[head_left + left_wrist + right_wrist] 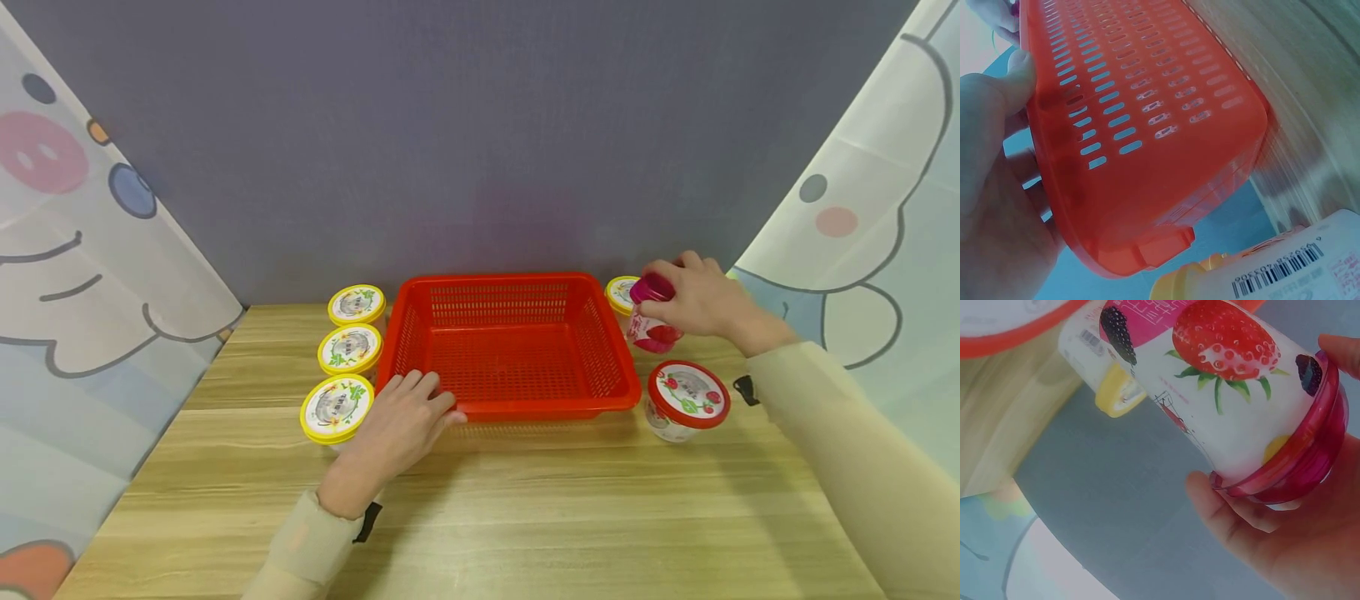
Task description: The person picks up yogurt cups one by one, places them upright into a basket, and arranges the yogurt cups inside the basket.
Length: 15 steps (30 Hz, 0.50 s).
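A red plastic basket (525, 407) with slotted walls stands on the wooden table. My left hand (405, 425) grips its front left corner; in the left wrist view the thumb (1019, 75) lies against the rim (1054, 206). At the basket's right side, my right hand (701, 300) holds a strawberry-printed cup (651, 332) by its magenta lid (1310, 456). The cup is tilted and raised, outside the basket. Below that hand stands a white tub with a red lid (688, 395). A yellow-lidded tub (621, 293) is partly hidden behind the cup.
Left of the basket, three yellow-lidded tubs (350, 348) form a row, the nearest close to my left wrist. A grey panel (480, 142) rises behind the table (540, 517). Cartoon-printed sheets (67, 250) flank both sides.
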Available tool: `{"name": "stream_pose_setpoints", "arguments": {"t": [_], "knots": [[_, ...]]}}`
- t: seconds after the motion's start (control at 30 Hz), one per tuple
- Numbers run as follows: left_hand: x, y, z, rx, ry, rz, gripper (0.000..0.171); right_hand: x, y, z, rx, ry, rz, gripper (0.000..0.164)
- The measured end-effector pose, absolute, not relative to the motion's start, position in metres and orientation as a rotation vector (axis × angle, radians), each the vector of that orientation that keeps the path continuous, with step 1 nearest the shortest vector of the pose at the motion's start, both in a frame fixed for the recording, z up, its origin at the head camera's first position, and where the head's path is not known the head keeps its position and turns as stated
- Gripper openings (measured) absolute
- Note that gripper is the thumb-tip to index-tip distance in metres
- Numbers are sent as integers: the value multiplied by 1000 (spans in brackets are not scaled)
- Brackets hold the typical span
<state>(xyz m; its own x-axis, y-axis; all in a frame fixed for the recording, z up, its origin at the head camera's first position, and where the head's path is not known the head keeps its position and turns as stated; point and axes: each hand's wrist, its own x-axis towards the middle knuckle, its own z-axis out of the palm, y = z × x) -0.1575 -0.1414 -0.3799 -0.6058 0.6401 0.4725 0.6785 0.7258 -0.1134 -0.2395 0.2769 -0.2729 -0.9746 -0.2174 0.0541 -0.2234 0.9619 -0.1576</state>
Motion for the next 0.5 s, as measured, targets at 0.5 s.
{"name": "stream_pose_setpoints", "arguments": {"t": [0.5], "knots": [[-157, -142, -379, -1020, -2443, -114, 28, -233, 264, -255, 399, -3015, 249, 63]]}}
